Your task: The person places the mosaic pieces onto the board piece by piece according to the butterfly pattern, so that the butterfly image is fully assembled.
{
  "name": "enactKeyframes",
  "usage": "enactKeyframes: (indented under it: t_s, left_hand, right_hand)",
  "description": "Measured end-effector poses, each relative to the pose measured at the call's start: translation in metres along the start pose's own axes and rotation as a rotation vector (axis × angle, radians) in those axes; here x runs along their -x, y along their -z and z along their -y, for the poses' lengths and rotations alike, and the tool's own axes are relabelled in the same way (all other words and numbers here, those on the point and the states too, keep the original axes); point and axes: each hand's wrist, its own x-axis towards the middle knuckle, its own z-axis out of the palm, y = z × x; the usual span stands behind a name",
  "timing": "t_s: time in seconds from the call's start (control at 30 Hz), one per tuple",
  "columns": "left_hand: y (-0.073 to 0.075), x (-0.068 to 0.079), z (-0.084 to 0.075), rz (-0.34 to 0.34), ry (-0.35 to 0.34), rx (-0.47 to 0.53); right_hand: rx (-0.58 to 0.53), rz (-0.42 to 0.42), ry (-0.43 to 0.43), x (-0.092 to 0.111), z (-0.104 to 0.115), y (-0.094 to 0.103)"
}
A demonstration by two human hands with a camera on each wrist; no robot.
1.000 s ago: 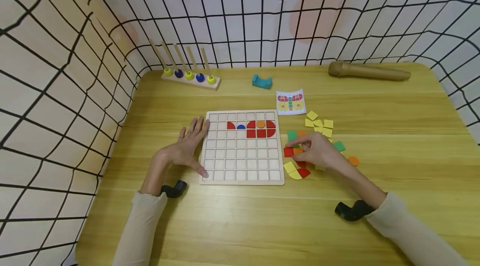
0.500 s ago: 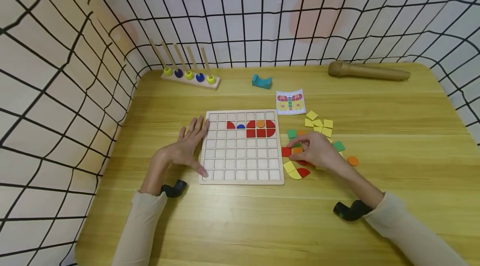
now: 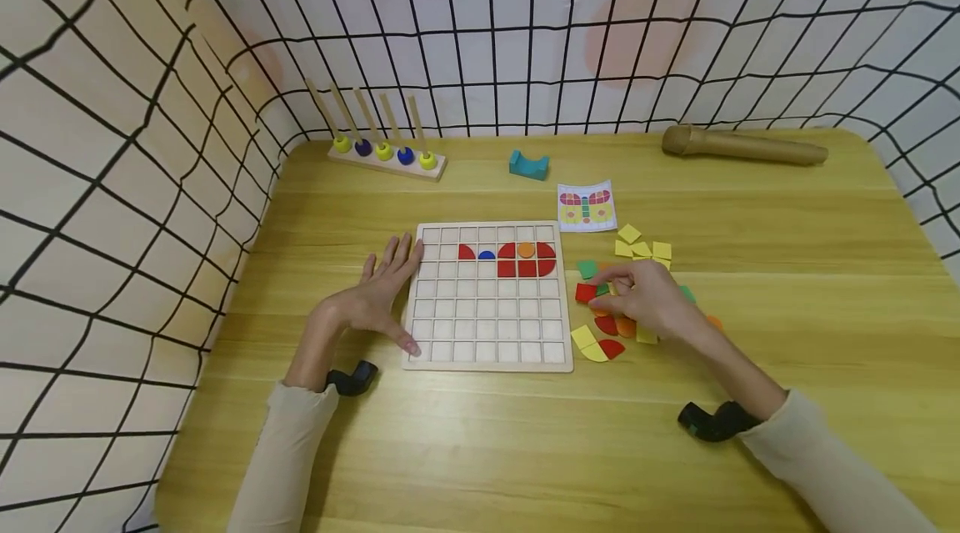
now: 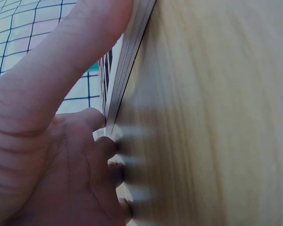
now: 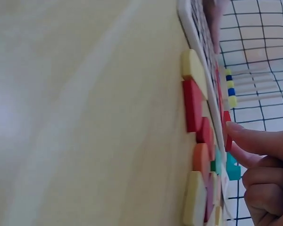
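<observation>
A white gridded board (image 3: 487, 308) lies on the table, with red pieces (image 3: 527, 269), an orange disc (image 3: 527, 250) and a blue half-circle (image 3: 487, 254) set in its upper cells. Along the board's left edge rests my left hand (image 3: 375, 297), fingers spread, the thumb at the lower left corner. My right hand (image 3: 648, 295) pinches a red square (image 3: 586, 293) between thumb and index finger, just right of the board; in the right wrist view the red square (image 5: 227, 132) is raised off the table. Beneath that hand lie loose green, orange, yellow and red pieces, partly hidden.
A butterfly pattern card (image 3: 586, 207) lies beyond the board's upper right corner. Further back stand a peg rack with beads (image 3: 387, 159), a teal curved block (image 3: 528, 166) and a brown stick-like object (image 3: 742, 147). Yellow squares (image 3: 628, 233) lie right of the card.
My right hand has lifted the red square from among the loose pieces, uncovering red and orange ones below. The left hand stays on the board's edge. The whole view has shifted slightly.
</observation>
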Motion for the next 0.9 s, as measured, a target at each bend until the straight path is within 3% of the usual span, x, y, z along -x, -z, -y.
enactKeyframes:
  t_s: [0.23,0.6,0.9]
  left_hand:
    - [0.000,0.001,-0.002,-0.002,0.001,-0.010]
    - [-0.001,0.000,-0.001,0.001,-0.015,-0.002]
    - [0.000,-0.001,-0.001,-0.001,-0.007,-0.012]
  right_hand:
    - [-0.058,-0.001,0.027,-0.021,0.023,-0.006]
    - [-0.061,0.012,0.074,-0.075,0.085,-0.061]
    - [-0.048,0.010,0.070,-0.094,0.103,-0.088]
